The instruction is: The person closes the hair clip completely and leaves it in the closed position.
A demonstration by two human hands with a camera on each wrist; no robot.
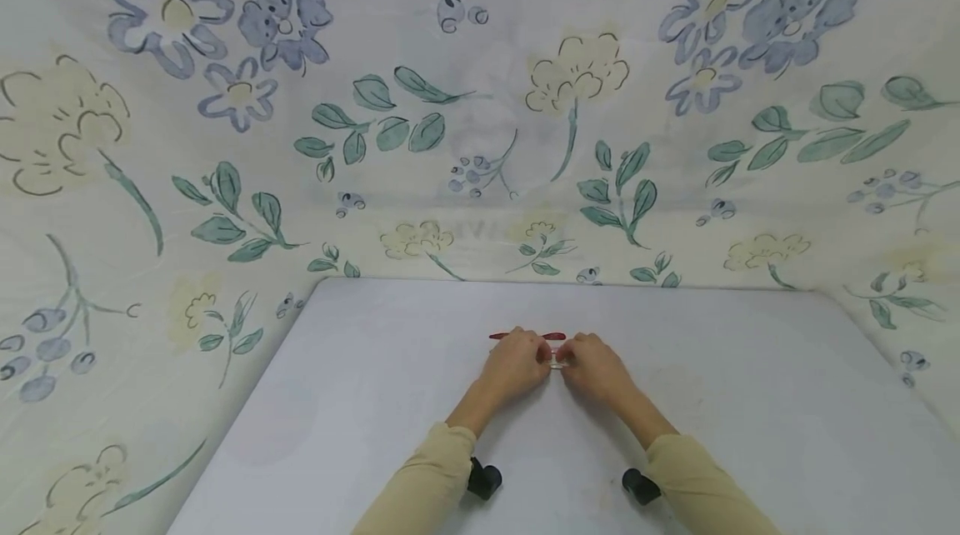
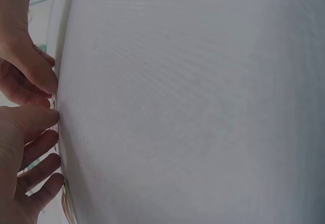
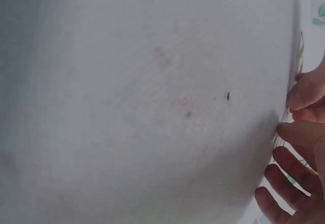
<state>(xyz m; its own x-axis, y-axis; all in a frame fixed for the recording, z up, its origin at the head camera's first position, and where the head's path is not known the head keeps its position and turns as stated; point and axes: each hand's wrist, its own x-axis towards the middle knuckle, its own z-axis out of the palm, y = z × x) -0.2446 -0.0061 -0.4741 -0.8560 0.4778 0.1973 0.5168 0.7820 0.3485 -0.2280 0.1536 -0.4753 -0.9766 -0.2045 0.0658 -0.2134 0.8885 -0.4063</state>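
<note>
In the head view my left hand (image 1: 516, 362) and right hand (image 1: 597, 367) meet close together over the white table. Their fingertips pinch a small thin whitish piece (image 1: 556, 366) with some red on it; its kind is too small to tell. Just behind the hands lies a slim red object (image 1: 553, 337), narrow at its left end and partly hidden by the left hand. From the left wrist, the left hand (image 2: 28, 155) shows its thumb forward and other fingers spread. The right wrist view has the right hand (image 3: 299, 165) in a similar pose, facing the other hand's fingertips.
The white tabletop (image 1: 360, 402) ends at a floral cloth (image 1: 480, 102) behind it and at both sides. Black wrist devices (image 1: 485, 481) hang below both beige sleeves (image 1: 423, 477). Small dark and reddish specks (image 3: 188, 114) mark the surface.
</note>
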